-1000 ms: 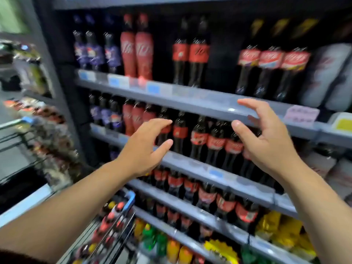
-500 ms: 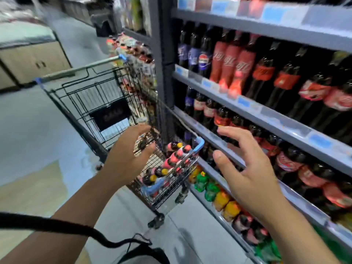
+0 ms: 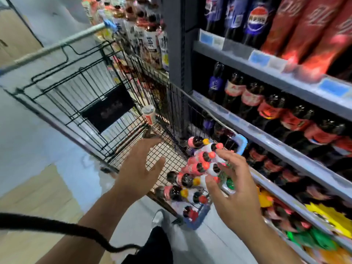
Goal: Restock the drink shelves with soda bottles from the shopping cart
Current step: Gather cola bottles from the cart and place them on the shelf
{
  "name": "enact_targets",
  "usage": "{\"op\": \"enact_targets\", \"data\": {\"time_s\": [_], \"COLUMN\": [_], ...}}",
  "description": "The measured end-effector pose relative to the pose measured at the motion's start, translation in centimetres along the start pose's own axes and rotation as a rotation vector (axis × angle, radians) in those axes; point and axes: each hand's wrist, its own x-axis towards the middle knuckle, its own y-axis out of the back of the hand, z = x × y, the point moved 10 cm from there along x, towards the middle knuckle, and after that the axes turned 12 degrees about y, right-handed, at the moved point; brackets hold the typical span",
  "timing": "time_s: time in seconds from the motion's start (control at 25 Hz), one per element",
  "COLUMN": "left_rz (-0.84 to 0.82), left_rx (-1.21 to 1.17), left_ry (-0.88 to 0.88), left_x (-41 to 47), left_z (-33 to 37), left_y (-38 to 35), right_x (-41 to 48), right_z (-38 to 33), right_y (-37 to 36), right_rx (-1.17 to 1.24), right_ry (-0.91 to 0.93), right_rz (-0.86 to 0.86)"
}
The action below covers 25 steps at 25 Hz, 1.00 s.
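a black cord (image 3: 57, 228) crossed the nearest corner of the view. beyond it the left hand (image 3: 139, 168) hung above the wire floor of the shopping cart (image 3: 106, 109), fingers spread and holding nothing. the right hand (image 3: 234, 187) was likewise spread and empty, its fingertips just over the soda bottles (image 3: 198, 166), which stood bunched at the cart's near end beside the drink shelves (image 3: 276, 144). further in the cart stood a single white-topped container (image 3: 149, 115). dark cola bottles (image 3: 266, 109) filled the shelves beyond.
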Motion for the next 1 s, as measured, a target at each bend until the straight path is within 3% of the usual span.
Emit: {"op": "enact_targets", "data": {"time_s": [0.24, 0.48, 0.72, 0.88, 1.0], "left_rz": [-0.259, -0.538, -0.679, -0.759, -0.702], "left_rx": [0.060, 0.246, 0.276, 0.362, 0.487], "left_ry": [-0.091, -0.119, -0.159, -0.162, -0.272], "left_x": [11.2, 17.9, 21.3, 22.2, 22.4], "left_z": [-7.2, -10.5, -10.3, -10.9, -10.9], "left_y": [-3.9, -16.0, -29.4, -36.5, -38.6], "right_x": [2.1, -0.3, -4.6, -5.3, -5.4], "right_z": [8.2, 15.3, 19.1, 18.9, 19.1], "right_y": [-6.8, -8.3, -7.1, -6.6, -6.3], "right_rx": [-0.086, -0.133, -0.161, -0.237, -0.263], "right_ry": [-0.201, -0.397, -0.539, -0.495, -0.489], "right_rz": [0.235, 0.418, 0.586, 0.613, 0.635]}}
